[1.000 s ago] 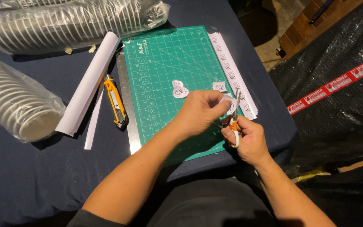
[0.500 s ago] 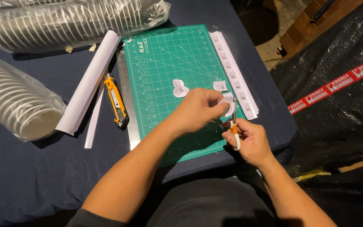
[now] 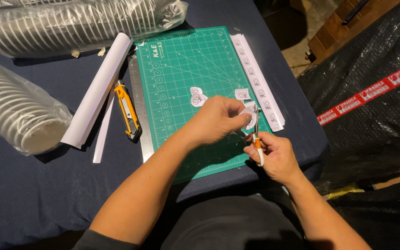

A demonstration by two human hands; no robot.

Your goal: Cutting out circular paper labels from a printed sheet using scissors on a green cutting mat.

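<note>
Orange-handled small scissors [image 3: 257, 142] sit gripped in the right hand [image 3: 274, 157], while left hand [image 3: 218, 121] fingers [image 3: 242, 121] pinch a white paper cutout [image 3: 249, 116] over the green cutting mat [image 3: 181, 74].

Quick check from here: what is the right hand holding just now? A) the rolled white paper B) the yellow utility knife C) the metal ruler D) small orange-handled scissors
D: the right hand grips small orange-handled scissors at the paper cut-out pinched by the left hand; the yellow utility knife lies untouched beside the green cutting mat.
</note>
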